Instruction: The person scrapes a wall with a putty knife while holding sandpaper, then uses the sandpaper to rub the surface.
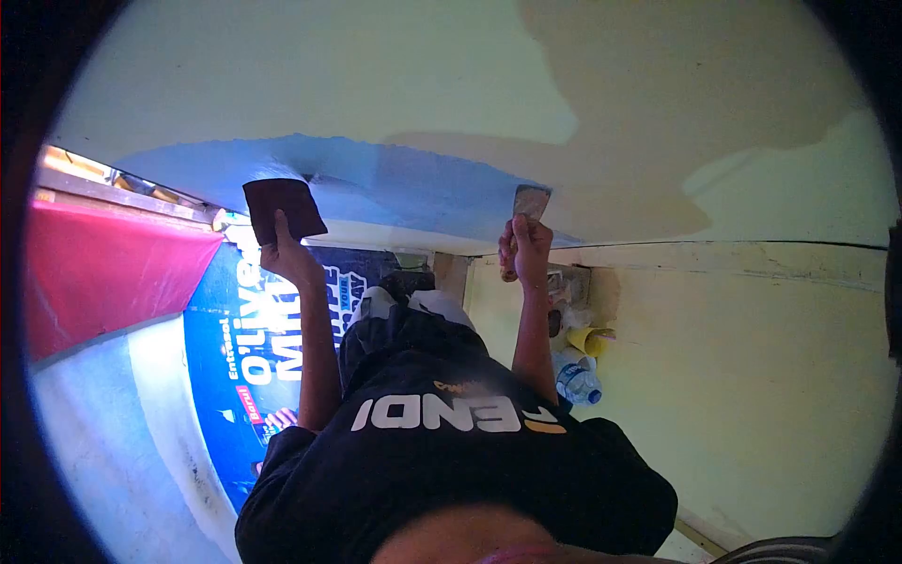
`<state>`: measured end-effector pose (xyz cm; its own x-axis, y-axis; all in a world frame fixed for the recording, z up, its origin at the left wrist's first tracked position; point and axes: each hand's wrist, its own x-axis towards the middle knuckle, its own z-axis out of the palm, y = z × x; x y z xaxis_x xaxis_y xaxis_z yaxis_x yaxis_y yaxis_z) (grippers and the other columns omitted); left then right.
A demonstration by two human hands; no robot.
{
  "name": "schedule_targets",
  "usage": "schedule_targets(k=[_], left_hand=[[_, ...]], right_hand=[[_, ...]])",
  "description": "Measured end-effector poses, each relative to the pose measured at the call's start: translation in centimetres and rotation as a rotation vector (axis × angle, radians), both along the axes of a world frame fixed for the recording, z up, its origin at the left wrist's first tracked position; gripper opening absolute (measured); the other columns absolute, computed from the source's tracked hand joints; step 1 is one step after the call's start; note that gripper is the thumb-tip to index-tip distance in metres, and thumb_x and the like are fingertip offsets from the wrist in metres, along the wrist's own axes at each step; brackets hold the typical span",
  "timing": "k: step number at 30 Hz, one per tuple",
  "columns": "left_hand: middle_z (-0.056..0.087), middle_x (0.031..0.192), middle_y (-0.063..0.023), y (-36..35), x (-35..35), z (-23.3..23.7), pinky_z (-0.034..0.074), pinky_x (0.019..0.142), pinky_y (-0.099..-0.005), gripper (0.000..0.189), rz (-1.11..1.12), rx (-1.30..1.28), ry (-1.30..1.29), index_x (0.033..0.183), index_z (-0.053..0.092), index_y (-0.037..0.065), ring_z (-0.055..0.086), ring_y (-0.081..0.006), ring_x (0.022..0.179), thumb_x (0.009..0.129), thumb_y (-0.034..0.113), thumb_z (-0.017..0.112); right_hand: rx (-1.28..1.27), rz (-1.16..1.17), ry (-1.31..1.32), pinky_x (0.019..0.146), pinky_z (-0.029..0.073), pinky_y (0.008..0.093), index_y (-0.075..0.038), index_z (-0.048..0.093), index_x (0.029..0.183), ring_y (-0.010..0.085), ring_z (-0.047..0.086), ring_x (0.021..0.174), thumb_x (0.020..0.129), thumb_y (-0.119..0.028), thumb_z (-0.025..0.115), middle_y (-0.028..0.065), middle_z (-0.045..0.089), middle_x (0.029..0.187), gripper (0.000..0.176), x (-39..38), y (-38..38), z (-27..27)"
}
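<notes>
My left hand (287, 258) is closed on the lower edge of a dark, flat square piece (282, 209), whose material I cannot make out. In my right hand (530, 246) is a putty knife (533, 201), its blade up at the wall (395, 75) and the handle end showing below my fingers. Whether the blade touches the wall is not clear. Across the wall, behind both tools, runs a bluish patch (404, 179) with a ragged upper edge.
A blue printed banner (211, 367) and a red sheet (122, 268) are on the left. Below my right forearm lie a clear plastic bottle (577, 383) and a yellow container (587, 340). A ledge edge (733, 242) runs along the right.
</notes>
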<state>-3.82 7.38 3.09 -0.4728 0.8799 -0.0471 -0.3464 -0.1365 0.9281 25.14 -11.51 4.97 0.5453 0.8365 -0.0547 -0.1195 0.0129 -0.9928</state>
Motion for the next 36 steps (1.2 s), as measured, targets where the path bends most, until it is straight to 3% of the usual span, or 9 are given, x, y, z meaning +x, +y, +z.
schedule_targets(k=[19,23,25,27,29,31,33,35,36], left_hand=[[0.067,0.098,-0.0108,-1.7,0.6,1.1,0.054,0.073,-0.0294,0.025,-0.071,-0.04,-0.002,0.11,0.063,-0.005,0.064,-0.0164,0.082,0.088,0.008,0.064],[0.067,0.099,-0.0125,1.2,0.3,2.2,0.053,0.077,-0.0302,0.026,0.137,0.07,0.055,0.112,0.062,-0.007,0.063,-0.0175,0.085,0.09,0.006,0.061],[0.063,0.117,-0.017,4.8,0.3,-0.5,0.046,0.091,-0.0289,0.03,0.179,0.207,0.151,0.12,0.059,-0.006,0.06,-0.0192,0.101,0.092,0.004,0.058],[0.056,0.129,-0.0156,3.9,3.4,2.3,0.043,0.095,-0.0289,0.034,0.132,0.125,0.402,0.125,0.055,-0.004,0.059,-0.0194,0.108,0.091,0.001,0.056],[0.055,0.131,-0.0144,1.7,9.0,3.9,0.04,0.1,-0.0326,0.033,0.153,0.347,0.278,0.126,0.056,-0.002,0.054,-0.0207,0.117,0.096,0.013,0.053],[0.048,0.137,-0.0154,-1.7,12.3,4.6,0.035,0.106,-0.0334,0.034,0.073,0.347,0.508,0.128,0.054,-0.001,0.044,-0.0227,0.129,0.097,0.013,0.05],[0.046,0.138,-0.016,-4.9,13.7,4.9,0.036,0.106,-0.0337,0.034,-0.139,0.426,0.571,0.128,0.055,0.002,0.04,-0.0245,0.132,0.095,0.009,0.052],[0.043,0.14,-0.0179,-7.4,14.0,4.9,0.037,0.105,-0.0377,0.055,-0.36,0.46,0.7,0.128,0.058,0.012,0.04,-0.033,0.131,0.078,-0.01,0.055],[0.046,0.137,-0.0177,-8.0,13.8,4.8,0.04,0.103,-0.0366,0.05,-0.465,0.499,0.762,0.126,0.059,0.012,0.041,-0.0319,0.13,0.08,-0.006,0.057]], right_hand=[[0.008,-0.07,0.039,0.036,0.038,0.027,-0.005,0.051,0.069,0.0103,0.045,0.038,0.098,-0.032,0.051,0.003,0.049,0.052,0.039,-1.1,0.4,1.6],[-0.27,0.046,-0.076,0.036,0.04,0.0274,-0.006,0.051,0.071,0.0112,0.046,0.038,0.098,-0.032,0.051,0.0028,0.048,0.052,0.036,-0.7,-3.2,-3.2],[-0.329,0.047,-0.032,0.035,0.039,0.0274,-0.006,0.052,0.071,0.011,0.045,0.036,0.098,-0.031,0.051,0.0029,0.048,0.051,0.037,-1.5,-5.4,-5.9],[-0.368,0.021,0.05,0.034,0.039,0.0271,-0.005,0.052,0.071,0.0104,0.045,0.035,0.097,-0.032,0.051,0.0027,0.047,0.05,0.037,-2.7,-6.8,-7.5],[-0.415,0.061,0.062,0.034,0.039,0.0272,-0.005,0.053,0.072,0.0102,0.045,0.036,0.097,-0.032,0.052,0.0026,0.048,0.051,0.037,-3.3,-7.4,-9.5],[-0.436,0.084,0.073,0.034,0.039,0.0271,-0.005,0.053,0.072,0.01,0.045,0.036,0.097,-0.032,0.052,0.0025,0.048,0.052,0.037,-3.8,-7.4,-10.1],[-0.431,0.098,0.085,0.034,0.039,0.0268,-0.005,0.053,0.073,0.0097,0.045,0.037,0.097,-0.032,0.053,0.0024,0.049,0.053,0.036,-4.1,-6.8,-9.9],[-0.446,0.089,0.109,0.035,0.04,0.0269,-0.005,0.053,0.073,0.0097,0.045,0.037,0.097,-0.03,0.053,0.0024,0.049,0.054,0.035,-3.8,-6.3,-9.5],[-0.453,0.086,0.124,0.035,0.04,0.0269,-0.005,0.053,0.074,0.0097,0.046,0.038,0.097,-0.03,0.053,0.0024,0.049,0.054,0.034,-3.7,-6.1,-9.4]])
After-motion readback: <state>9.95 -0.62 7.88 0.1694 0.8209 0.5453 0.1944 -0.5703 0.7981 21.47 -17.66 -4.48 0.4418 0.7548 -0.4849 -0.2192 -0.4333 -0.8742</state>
